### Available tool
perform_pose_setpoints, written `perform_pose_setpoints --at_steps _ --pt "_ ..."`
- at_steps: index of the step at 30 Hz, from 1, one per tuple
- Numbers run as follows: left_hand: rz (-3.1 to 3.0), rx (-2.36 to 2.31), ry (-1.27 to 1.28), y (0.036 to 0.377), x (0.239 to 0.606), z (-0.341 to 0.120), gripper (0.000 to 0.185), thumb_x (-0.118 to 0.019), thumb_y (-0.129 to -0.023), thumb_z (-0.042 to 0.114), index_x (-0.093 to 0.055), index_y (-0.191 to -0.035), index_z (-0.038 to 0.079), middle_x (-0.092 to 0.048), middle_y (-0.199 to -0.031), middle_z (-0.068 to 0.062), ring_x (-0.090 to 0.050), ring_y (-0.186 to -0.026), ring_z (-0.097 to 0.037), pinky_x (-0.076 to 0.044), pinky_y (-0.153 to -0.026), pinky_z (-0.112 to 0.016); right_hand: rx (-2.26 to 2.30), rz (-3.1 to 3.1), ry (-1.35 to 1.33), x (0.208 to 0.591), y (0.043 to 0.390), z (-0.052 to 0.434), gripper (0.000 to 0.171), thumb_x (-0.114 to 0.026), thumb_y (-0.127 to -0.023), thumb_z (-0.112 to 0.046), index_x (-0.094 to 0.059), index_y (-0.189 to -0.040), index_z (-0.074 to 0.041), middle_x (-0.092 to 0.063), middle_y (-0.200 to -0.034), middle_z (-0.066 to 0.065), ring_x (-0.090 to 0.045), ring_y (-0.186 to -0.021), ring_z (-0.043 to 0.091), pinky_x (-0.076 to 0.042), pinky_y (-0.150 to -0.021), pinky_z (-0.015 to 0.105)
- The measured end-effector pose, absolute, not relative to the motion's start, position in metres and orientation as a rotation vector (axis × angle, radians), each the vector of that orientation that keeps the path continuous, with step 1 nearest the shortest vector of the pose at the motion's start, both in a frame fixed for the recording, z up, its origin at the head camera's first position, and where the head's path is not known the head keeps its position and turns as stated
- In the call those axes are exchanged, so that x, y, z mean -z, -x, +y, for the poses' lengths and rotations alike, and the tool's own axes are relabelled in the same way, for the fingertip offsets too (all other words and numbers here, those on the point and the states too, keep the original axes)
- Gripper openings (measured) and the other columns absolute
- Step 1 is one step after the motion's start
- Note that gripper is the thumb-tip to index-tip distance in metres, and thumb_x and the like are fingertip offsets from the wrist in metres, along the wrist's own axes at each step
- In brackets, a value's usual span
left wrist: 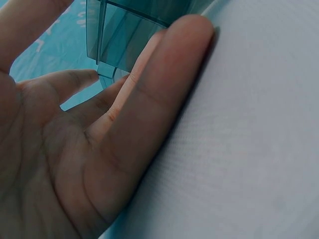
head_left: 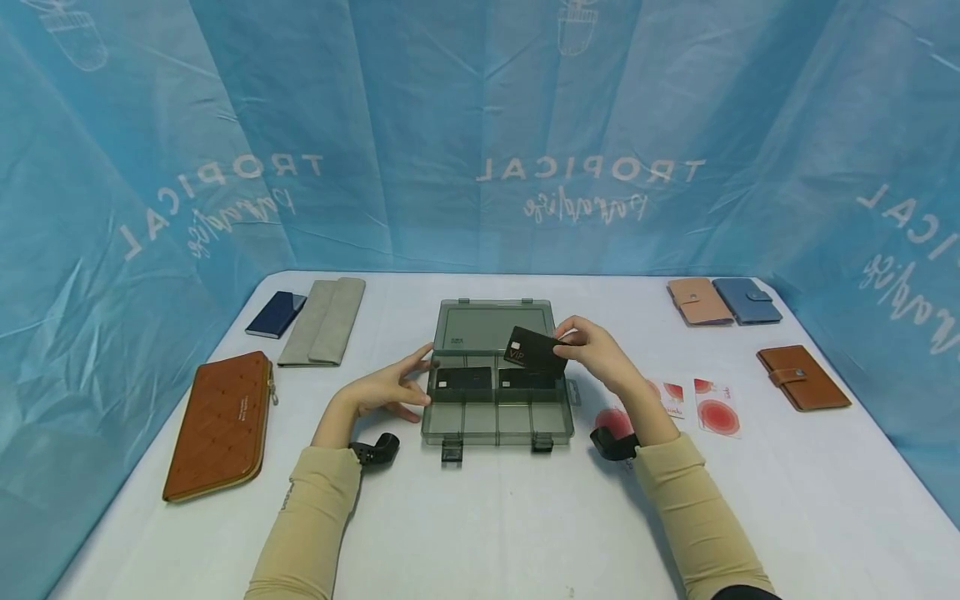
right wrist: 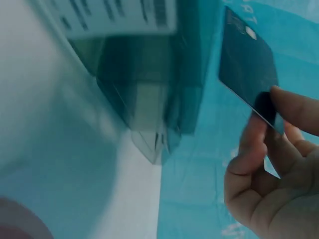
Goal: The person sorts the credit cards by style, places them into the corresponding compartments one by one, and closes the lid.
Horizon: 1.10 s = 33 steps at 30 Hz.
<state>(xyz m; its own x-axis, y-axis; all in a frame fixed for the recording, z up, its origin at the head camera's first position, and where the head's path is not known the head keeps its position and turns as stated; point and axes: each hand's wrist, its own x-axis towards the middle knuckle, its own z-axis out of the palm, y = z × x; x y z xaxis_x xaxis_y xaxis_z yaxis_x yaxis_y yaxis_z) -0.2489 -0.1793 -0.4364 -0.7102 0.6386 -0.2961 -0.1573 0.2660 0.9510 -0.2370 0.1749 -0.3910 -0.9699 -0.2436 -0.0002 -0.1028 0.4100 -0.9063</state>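
A translucent grey-green plastic box (head_left: 480,435) lies on the table with its lid (head_left: 480,321) folded back. Black cards sit in its divided compartments: one card (head_left: 457,381) on the left, another (head_left: 517,381) on the right. My left hand (head_left: 386,389) rests at the box's left side, fingers spread; the left wrist view has its palm (left wrist: 50,159) facing the box wall. Above the right compartments, my right hand (head_left: 600,354) pinches a black VIP card (head_left: 525,346) by its right end. In the right wrist view, thumb and fingers grip the tilted card (right wrist: 244,59).
Red-and-white cards (head_left: 717,408) lie right of the box, some behind the right forearm. On the left are a brown zip wallet (head_left: 221,425), a grey wallet (head_left: 322,323) and a navy holder (head_left: 273,315). Tan (head_left: 700,302), blue (head_left: 747,302) and brown (head_left: 804,379) wallets lie at right.
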Motion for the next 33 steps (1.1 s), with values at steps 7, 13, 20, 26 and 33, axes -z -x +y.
perform_pose_setpoints --at_steps 7,13,20,26,33 --pt "1.869 -1.513 -0.441 0.248 0.436 -0.179 0.099 -0.067 -0.084 0.005 0.005 -0.150 0.025 0.003 -0.153 -0.018 -0.059 -0.086 -0.019 -0.055 -0.077 -0.046 1.257 2.625 0.514 0.400 0.233 0.160 0.019 -0.057 -0.090 -0.002 -0.058 -0.108 -0.007 -0.061 -0.103 0.012 -0.058 -0.093 0.025 -0.050 -0.077 0.038" --pt "1.873 -1.511 -0.441 0.249 0.436 -0.179 0.099 -0.067 -0.084 0.006 0.004 -0.150 0.025 0.003 -0.153 -0.018 -0.059 -0.086 -0.019 -0.054 -0.078 -0.046 0.910 2.857 0.689 0.405 0.232 0.154 0.019 -0.063 -0.084 0.002 -0.066 -0.099 -0.009 -0.061 -0.092 0.006 -0.056 -0.082 0.020 -0.050 -0.069 0.033" --pt "1.875 -1.511 -0.438 0.249 0.436 -0.180 0.100 -0.068 -0.083 0.007 0.005 -0.150 0.025 0.004 -0.153 -0.019 -0.059 -0.086 -0.019 -0.054 -0.078 -0.046 0.464 3.090 0.840 0.406 0.231 0.152 0.021 -0.068 -0.083 -0.009 -0.070 -0.103 -0.015 -0.061 -0.094 0.004 -0.056 -0.084 0.022 -0.048 -0.071 0.037" --pt "1.874 -1.517 -0.436 0.249 0.437 -0.181 0.100 -0.068 -0.083 0.008 0.005 -0.150 0.025 0.004 -0.153 -0.019 -0.059 -0.086 -0.019 -0.054 -0.078 -0.046 0.263 3.124 0.847 0.408 0.232 0.149 0.024 -0.066 -0.086 -0.014 -0.070 -0.109 -0.016 -0.063 -0.104 0.005 -0.054 -0.093 0.025 -0.045 -0.075 0.041" --pt "1.866 -1.503 -0.449 0.251 0.439 -0.182 0.103 -0.070 -0.082 0.012 0.006 -0.149 0.027 0.004 -0.154 -0.017 -0.059 -0.087 -0.019 -0.054 -0.079 -0.046 0.563 3.067 0.915 0.405 0.234 0.163 0.024 -0.066 -0.085 -0.011 -0.068 -0.109 -0.011 -0.062 -0.103 0.008 -0.055 -0.097 0.028 -0.045 -0.084 0.046"
